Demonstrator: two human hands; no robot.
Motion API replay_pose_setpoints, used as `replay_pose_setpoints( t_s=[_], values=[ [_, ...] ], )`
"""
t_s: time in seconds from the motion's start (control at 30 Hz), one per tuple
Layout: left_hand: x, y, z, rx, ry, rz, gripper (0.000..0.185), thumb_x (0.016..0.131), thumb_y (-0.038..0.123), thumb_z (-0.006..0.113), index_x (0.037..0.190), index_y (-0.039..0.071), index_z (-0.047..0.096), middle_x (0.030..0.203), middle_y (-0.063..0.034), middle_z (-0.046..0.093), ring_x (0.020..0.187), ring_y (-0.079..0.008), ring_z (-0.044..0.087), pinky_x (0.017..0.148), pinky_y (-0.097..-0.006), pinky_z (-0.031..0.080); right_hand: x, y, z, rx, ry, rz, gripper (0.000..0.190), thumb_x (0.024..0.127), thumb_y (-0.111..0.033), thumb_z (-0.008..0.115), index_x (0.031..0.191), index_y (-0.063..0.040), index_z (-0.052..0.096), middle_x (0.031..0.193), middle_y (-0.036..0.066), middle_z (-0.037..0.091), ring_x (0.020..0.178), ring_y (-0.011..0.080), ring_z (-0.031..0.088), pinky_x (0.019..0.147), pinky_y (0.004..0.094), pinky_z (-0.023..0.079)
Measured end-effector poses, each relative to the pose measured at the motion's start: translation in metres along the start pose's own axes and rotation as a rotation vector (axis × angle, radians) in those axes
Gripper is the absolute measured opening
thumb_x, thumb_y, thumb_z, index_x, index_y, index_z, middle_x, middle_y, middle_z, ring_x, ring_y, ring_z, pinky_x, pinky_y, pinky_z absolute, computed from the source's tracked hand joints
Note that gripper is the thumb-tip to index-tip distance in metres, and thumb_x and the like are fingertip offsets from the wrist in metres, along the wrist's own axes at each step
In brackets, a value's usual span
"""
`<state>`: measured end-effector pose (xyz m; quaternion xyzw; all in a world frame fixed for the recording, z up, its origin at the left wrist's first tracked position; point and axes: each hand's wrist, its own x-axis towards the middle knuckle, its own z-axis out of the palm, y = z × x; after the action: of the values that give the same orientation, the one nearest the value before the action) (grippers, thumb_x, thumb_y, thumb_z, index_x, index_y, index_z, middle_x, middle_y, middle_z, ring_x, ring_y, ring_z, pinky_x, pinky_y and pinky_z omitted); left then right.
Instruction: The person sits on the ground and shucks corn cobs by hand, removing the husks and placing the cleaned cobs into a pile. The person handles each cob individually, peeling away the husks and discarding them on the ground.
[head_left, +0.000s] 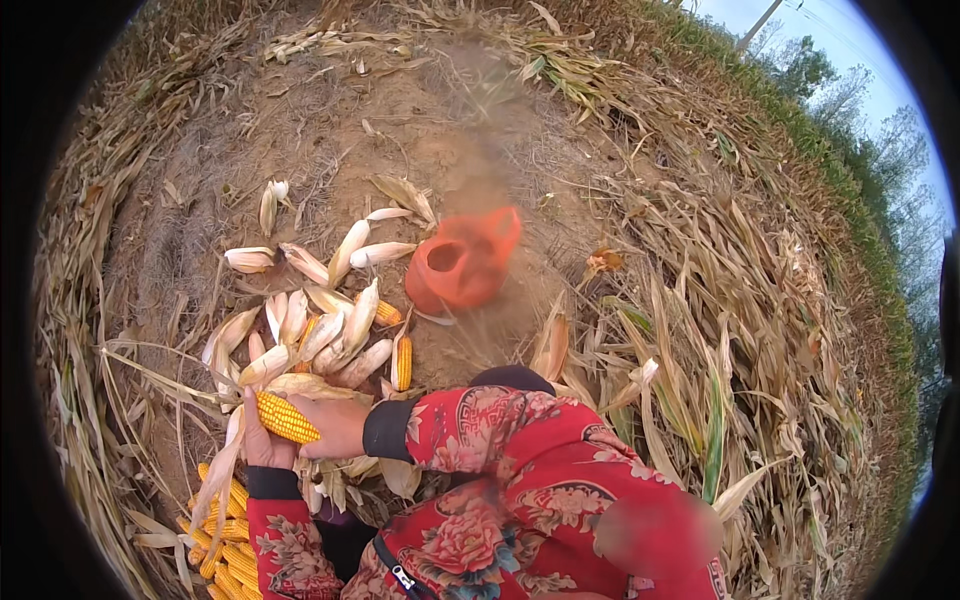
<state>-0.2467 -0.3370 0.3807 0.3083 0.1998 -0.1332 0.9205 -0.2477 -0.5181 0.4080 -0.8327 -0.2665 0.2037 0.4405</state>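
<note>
A yellow ear of corn (286, 418) lies between my two hands, its kernels bare and dry husk leaves hanging at its left end. My left hand (262, 441) holds it from the left and below, with the thumb upright beside its upper end. My right hand (335, 426) reaches in from the right and grips its other side, the fingers partly hidden. Just beyond the hands lies a pile of ears in pale husks (322, 337). A partly husked ear (404, 363) shows yellow kernels at the pile's right edge.
Bare yellow ears (236, 555) are heaped at the lower left, beside my left sleeve. An orange-red bag or container with a round opening (461, 262) stands on the soil beyond the pile. Dry corn stalks (750, 322) cover the ground at right; more stalks lie along the left.
</note>
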Motion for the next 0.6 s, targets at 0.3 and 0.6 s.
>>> replay_pose_setpoints(
  t_s=[0.3, 0.6],
  values=[
    [0.022, 0.037, -0.06, -0.085, 0.256, 0.244, 0.022, 0.099, 0.029, 0.055, 0.092, 0.008, 0.053, 0.065, 0.0001, 0.047, 0.065, -0.0165, 0.053, 0.082, -0.0401, 0.052, -0.015, 0.0, -0.011, -0.542, 0.061, -0.241, 0.073, 0.079, -0.015, 0.068, 0.143, -0.012, 0.034, 0.101, 0.021, 0.061, 0.081, 0.0366, 0.066, 0.067, 0.0429, 0.054],
    [0.008, 0.056, -0.044, -0.358, 0.209, 0.302, 0.041, 0.103, 0.041, 0.039, 0.075, 0.011, 0.047, 0.051, 0.0026, 0.031, 0.044, -0.0119, 0.03, 0.051, -0.0287, 0.032, -0.013, 0.004, 0.003, -0.591, 0.142, -0.278, 0.085, 0.074, -0.018, 0.074, 0.147, -0.022, 0.032, 0.098, 0.014, 0.055, 0.082, 0.0327, 0.063, 0.067, 0.0395, 0.053]
  ],
)
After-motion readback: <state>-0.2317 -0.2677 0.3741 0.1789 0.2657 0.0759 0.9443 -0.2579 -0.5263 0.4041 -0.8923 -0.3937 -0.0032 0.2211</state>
